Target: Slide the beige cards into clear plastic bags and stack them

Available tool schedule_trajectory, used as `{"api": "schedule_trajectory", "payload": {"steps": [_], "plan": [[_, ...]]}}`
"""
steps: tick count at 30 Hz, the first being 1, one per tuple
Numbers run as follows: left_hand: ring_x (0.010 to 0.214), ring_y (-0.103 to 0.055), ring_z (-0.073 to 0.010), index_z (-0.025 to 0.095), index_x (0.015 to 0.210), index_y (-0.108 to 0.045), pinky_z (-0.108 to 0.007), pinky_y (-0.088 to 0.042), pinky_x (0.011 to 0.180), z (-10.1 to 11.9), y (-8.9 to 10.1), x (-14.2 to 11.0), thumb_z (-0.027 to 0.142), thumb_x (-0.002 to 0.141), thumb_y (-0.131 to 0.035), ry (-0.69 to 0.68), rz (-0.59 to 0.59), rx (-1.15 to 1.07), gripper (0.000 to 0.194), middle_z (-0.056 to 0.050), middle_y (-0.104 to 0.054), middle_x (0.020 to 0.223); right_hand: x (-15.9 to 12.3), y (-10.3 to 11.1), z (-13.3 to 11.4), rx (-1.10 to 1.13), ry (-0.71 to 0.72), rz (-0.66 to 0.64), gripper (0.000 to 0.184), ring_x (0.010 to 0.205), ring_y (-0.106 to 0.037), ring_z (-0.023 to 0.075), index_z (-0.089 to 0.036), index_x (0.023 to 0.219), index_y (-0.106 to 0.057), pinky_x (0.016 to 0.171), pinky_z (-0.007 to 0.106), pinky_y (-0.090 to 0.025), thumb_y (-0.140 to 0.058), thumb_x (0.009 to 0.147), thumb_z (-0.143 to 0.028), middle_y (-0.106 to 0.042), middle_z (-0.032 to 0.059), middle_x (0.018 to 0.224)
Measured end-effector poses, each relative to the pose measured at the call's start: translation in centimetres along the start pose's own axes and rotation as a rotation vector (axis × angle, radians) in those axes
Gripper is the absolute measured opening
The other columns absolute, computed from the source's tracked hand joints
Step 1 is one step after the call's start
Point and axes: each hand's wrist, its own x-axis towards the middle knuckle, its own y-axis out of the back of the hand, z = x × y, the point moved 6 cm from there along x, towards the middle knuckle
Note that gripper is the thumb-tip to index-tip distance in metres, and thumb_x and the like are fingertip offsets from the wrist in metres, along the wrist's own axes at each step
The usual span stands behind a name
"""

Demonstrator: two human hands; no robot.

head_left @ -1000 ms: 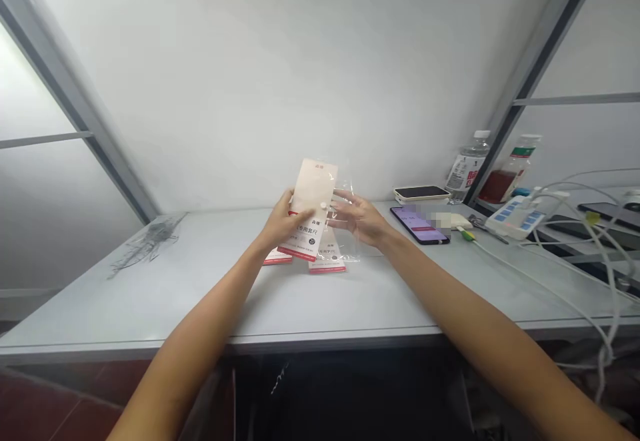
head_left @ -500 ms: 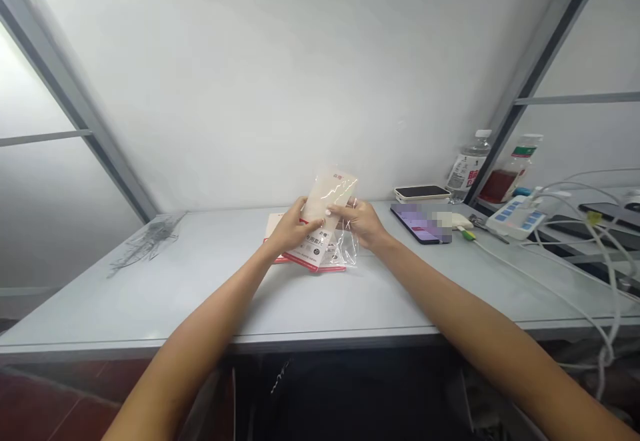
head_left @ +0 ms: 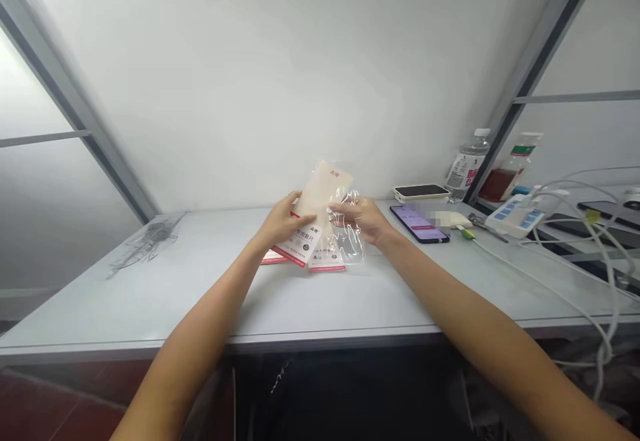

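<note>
My left hand (head_left: 286, 220) is closed on a white card packet (head_left: 325, 191) with a red band and printed lettering, tilted and raised above the desk. My right hand (head_left: 367, 218) pinches a clear plastic sleeve (head_left: 354, 248) at the packet's right side. The sleeve is glossy and crumpled, and partly overlaps the packet; I cannot tell how much of the packet lies inside it. Below the hands, another printed packet (head_left: 327, 262) with a red lower edge lies on the desk. More red-edged packets (head_left: 270, 258) show under my left hand, mostly hidden.
On the right of the desk (head_left: 200, 308) lie a phone with a lit screen (head_left: 419, 224) and a phone in a pale case (head_left: 423, 192). Bottles (head_left: 465, 168), a power strip (head_left: 517, 214) and loose white cables stand beyond. Dark scribble-like marks (head_left: 150, 241) lie at the left.
The card packet has shifted slightly left with my left hand. My right hand and the clear sleeve have moved a little right, so more of the lower packet shows between them.
</note>
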Motion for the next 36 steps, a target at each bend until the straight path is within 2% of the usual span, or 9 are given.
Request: {"api": "schedule_trajectory", "payload": {"steps": [6,15,19,24,26,29,36], "plan": [[0.070,-0.065,-0.0190,0.022,0.113,-0.051,-0.028,-0.052,0.058,0.1,0.1,-0.1,0.038,0.070,-0.065,0.000,-0.002,0.010,0.048,-0.005,-0.066,0.093,0.3,0.0,0.6,-0.003,-0.032,-0.066,0.024,0.066,-0.065,0.0144,-0.016,0.080,-0.065,0.066,0.027,-0.055,-0.079,0.061,-0.023,-0.068,0.0043,0.081],[0.070,-0.065,-0.0188,0.021,0.112,-0.050,-0.028,-0.051,0.058,-0.4,-1.2,0.0,0.040,0.071,-0.064,0.007,0.049,-0.029,0.047,-0.004,-0.067,0.085,-0.1,-1.6,1.6,0.100,-0.008,-0.060,0.026,0.068,-0.064,0.0132,-0.015,0.087,-0.066,0.059,0.023,-0.053,-0.076,0.065,-0.023,-0.070,0.0048,0.088],[0.068,-0.065,-0.0179,0.021,0.116,-0.049,-0.028,-0.052,0.058,-0.1,-0.6,-0.1,0.040,0.069,-0.066,0.025,0.068,-0.017,0.053,-0.005,-0.068,0.088,-0.2,-1.7,1.4,0.122,-0.012,-0.064,0.025,0.069,-0.065,0.0136,-0.016,0.090,-0.064,0.063,0.025,-0.054,-0.073,0.068,-0.021,-0.070,0.0039,0.087],[0.068,-0.065,-0.0175,0.021,0.117,-0.048,-0.027,-0.052,0.057,0.0,0.2,-0.1,0.041,0.068,-0.067,0.027,0.073,-0.032,0.056,-0.005,-0.068,0.090,0.1,-0.9,1.5,0.149,-0.030,0.027,0.022,0.070,-0.067,0.0137,-0.018,0.087,-0.061,0.067,0.024,-0.054,-0.072,0.068,-0.020,-0.070,0.0017,0.081],[0.068,-0.065,-0.0173,0.021,0.117,-0.048,-0.027,-0.052,0.058,-0.2,0.4,0.0,0.041,0.068,-0.067,0.036,0.109,-0.051,0.056,-0.006,-0.069,0.090,0.2,-0.7,1.7,0.164,-0.032,0.042,0.022,0.070,-0.067,0.0136,-0.018,0.086,-0.060,0.067,0.025,-0.055,-0.072,0.068,-0.018,-0.069,0.0011,0.080],[0.067,-0.065,-0.0174,0.021,0.115,-0.048,-0.028,-0.052,0.059,-0.8,0.6,0.1,0.041,0.068,-0.067,0.053,0.175,-0.052,0.054,-0.006,-0.069,0.089,0.2,-0.9,2.0,0.164,-0.037,0.042,0.023,0.067,-0.066,0.0131,-0.018,0.085,-0.059,0.067,0.026,-0.056,-0.073,0.067,-0.016,-0.069,0.0013,0.079],[0.068,-0.065,-0.0184,0.020,0.116,-0.048,-0.028,-0.052,0.057,-0.5,0.9,0.1,0.040,0.068,-0.067,0.049,0.203,-0.001,0.056,-0.006,-0.068,0.089,0.4,-0.9,1.9,0.142,-0.061,-0.029,0.023,0.074,-0.068,0.0148,-0.017,0.088,-0.062,0.070,0.025,-0.057,-0.073,0.068,-0.015,-0.070,0.0032,0.084]]}}
